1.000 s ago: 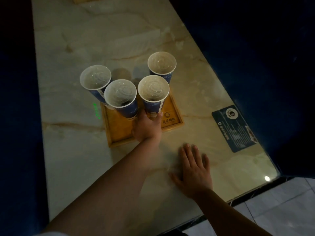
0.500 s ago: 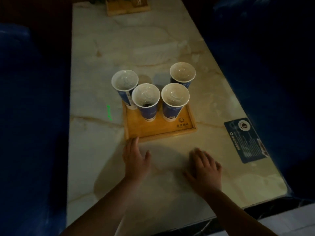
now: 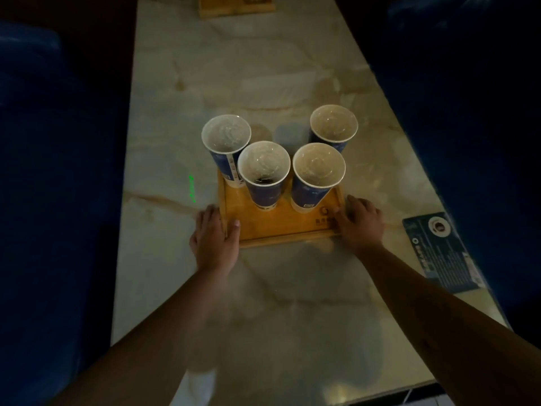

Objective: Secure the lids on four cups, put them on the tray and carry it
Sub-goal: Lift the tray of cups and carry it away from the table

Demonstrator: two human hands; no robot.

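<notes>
Several tall blue paper cups with clear lids stand on a small wooden tray (image 3: 275, 228) on the marble table: a back-left cup (image 3: 226, 136), a front-left cup (image 3: 263, 167), a front-right cup (image 3: 318, 168) and a back-right cup (image 3: 333, 124). My left hand (image 3: 215, 237) grips the tray's near-left corner, thumb over the rim. My right hand (image 3: 360, 222) grips the near-right corner the same way. The tray rests on the table.
The long marble table (image 3: 263, 83) runs away from me between dark blue seats (image 3: 52, 171) on both sides. A blue printed card (image 3: 442, 252) lies at the right edge. Another wooden tray (image 3: 235, 7) sits at the far end.
Both hands moved from the bare tabletop forward onto the tray's near corners and closed on them. One second ago my left hand was at the front-right cup.
</notes>
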